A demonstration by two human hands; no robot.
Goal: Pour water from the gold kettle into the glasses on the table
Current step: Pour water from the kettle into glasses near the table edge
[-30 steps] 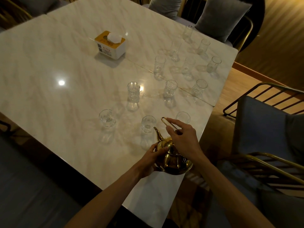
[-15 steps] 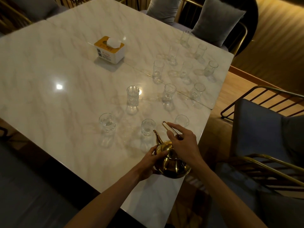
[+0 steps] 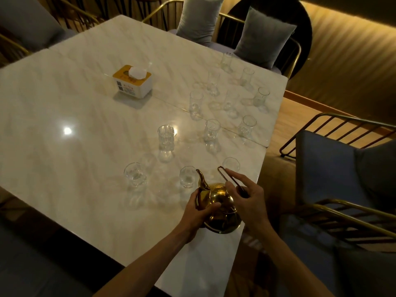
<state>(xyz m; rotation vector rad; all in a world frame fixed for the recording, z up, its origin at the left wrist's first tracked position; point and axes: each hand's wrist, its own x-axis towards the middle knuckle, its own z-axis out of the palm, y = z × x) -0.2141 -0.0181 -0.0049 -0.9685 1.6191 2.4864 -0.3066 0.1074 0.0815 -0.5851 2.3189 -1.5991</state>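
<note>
The gold kettle (image 3: pixel 221 213) sits near the marble table's right front edge, spout pointing up and away toward a small clear glass (image 3: pixel 187 176). My left hand (image 3: pixel 198 213) grips the kettle's body on its left side. My right hand (image 3: pixel 246 200) pinches the thin wire handle (image 3: pixel 227 175), index finger stretched along it. Another glass (image 3: pixel 231 165) stands just behind the handle, one more (image 3: pixel 135 174) to the left, and a taller one (image 3: pixel 166 137) farther back. Several glasses (image 3: pixel 231 99) stand in a cluster at the far right.
A yellow-and-white tissue box (image 3: pixel 132 81) stands mid-table at the back. The marble table (image 3: pixel 64 146) ends close to the right of the kettle. Blue cushioned chairs with gold frames (image 3: pixel 334 168) stand to the right, and grey cushions (image 3: pixel 263 37) lie beyond the far edge.
The kettle has stayed in nearly the same spot. My right hand has opened up along the handle, its index finger now stretched out. The view tilted slightly.
</note>
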